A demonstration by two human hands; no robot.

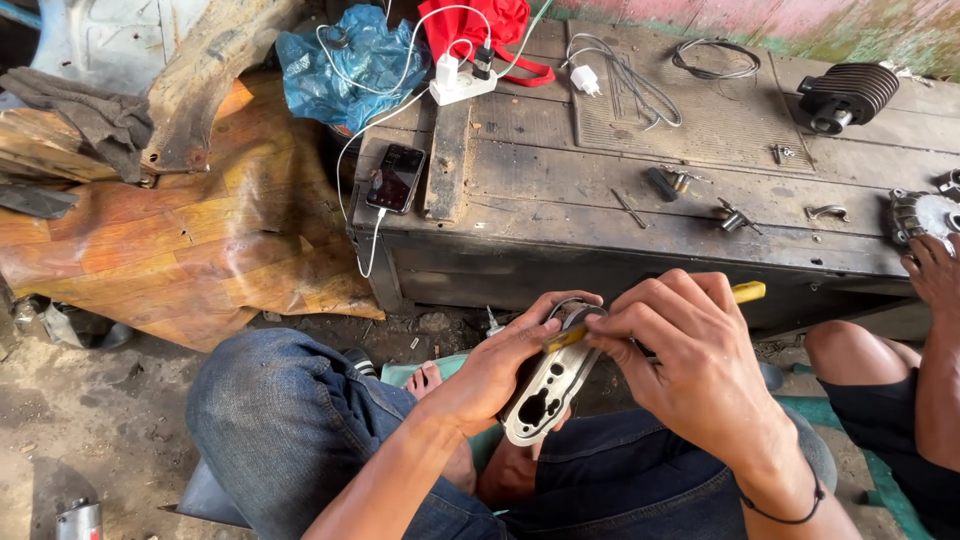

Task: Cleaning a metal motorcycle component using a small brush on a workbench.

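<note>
My left hand (500, 365) grips a flat grey metal cover plate (545, 395) with cut-out holes, held upright over my lap. My right hand (690, 345) holds a yellow-handled tool (748, 292), its tip pressed against the top edge of the plate near my left thumb. Both hands meet above my blue jeans (290, 420), in front of a dark wooden workbench (560, 215).
On the bench lie a phone (396, 178) on a white cable, a power strip (462, 84), a finned engine cylinder (848, 95), small bolts and metal parts. A blue bag (345, 65) and red bag sit behind. Another person's hand (935, 275) and knee are at right.
</note>
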